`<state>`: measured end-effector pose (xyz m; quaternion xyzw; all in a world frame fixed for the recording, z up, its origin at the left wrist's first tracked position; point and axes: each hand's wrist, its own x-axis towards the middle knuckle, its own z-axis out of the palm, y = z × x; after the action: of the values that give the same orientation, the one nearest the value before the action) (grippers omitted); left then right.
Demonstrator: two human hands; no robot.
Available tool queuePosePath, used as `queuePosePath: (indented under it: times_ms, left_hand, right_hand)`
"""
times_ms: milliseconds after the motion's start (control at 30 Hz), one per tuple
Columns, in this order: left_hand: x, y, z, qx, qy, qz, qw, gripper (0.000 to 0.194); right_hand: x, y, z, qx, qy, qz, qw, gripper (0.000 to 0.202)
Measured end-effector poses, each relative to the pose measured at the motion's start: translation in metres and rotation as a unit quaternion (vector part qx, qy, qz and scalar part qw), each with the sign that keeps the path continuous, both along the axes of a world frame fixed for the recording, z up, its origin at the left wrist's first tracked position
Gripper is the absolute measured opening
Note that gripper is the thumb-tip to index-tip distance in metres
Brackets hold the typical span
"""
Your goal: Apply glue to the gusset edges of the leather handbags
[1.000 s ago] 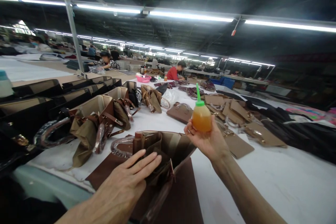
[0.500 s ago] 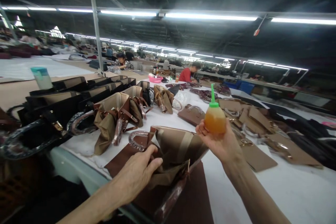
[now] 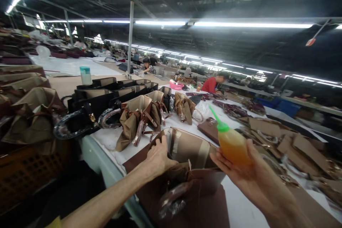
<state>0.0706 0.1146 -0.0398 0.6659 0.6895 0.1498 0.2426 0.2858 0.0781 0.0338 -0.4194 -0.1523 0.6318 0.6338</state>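
Note:
In my right hand [image 3: 253, 176] is a squeeze bottle [image 3: 233, 146] of amber liquid with a green cap and long green nozzle, tilted to the left. The hand is beside the right end of an open handbag [image 3: 196, 142] with tan lining and brown outside. My left hand [image 3: 157, 158] grips the bag's left side, with the fingers over the rim and the thumb toward the opening. A plastic-wrapped handle [image 3: 173, 197] hangs at the bag's near side. Beneath the bag lies a dark brown sheet [image 3: 208, 206].
Brown handbags [image 3: 136, 107] and black handbags [image 3: 91, 101] stand at the left, near a teal-lidded container [image 3: 85, 75]. Flat tan bag pieces [image 3: 294, 142] cover the table's right. A person in red [image 3: 210, 84] leans over farther back. An orange crate [image 3: 29, 171] is at lower left.
The view has turned left. The bottle has gone from upright to tilted left, nearer the bag. My left hand has shifted onto the bag's left rim.

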Motion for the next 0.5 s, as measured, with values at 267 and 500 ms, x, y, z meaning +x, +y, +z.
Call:
queuePosePath:
  times_ms: [267, 500]
  left_hand:
    - [0.024, -0.037, -0.026, -0.039, -0.066, -0.104, 0.992, 0.117]
    - [0.026, -0.028, -0.064, -0.038, -0.117, -0.156, 0.980, 0.103]
  right_hand:
    - [0.012, 0.010, 0.003, 0.009, 0.004, 0.089, 0.996, 0.040]
    - [-0.005, 0.013, 0.001, 0.011, -0.017, 0.165, 0.986, 0.057]
